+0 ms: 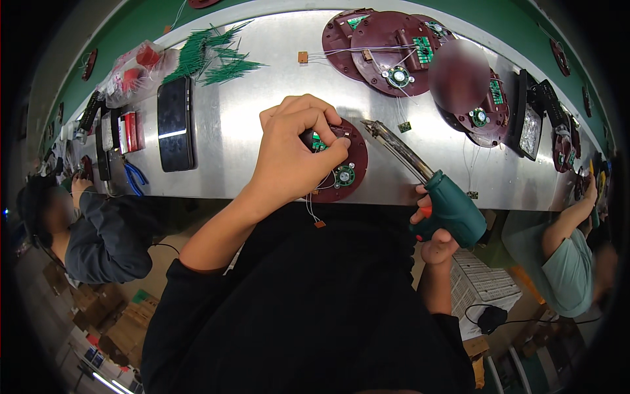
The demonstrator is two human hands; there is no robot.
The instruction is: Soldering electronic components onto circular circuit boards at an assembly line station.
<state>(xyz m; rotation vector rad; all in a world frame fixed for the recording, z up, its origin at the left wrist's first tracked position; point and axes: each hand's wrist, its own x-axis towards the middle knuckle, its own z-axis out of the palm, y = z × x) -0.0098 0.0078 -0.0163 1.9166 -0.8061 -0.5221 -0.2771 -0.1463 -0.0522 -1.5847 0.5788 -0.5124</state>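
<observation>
My left hand is over a round maroon plastic housing at the table's near edge. Its thumb and forefinger are pinched together above the housing's green circuit board; whatever lies between them is too small to make out. A small round speaker sits in the housing, and thin wires with a small brown board hang over the edge. My right hand grips a dark green soldering gun with a red trigger. Its metal tip points up and left, just right of the housing and apart from it.
More maroon housings lie stacked at the far right, with wires trailing. Beyond them stands a black tray. To the left are a black phone, green wires, blue-handled pliers and a plastic bag. People sit on both sides.
</observation>
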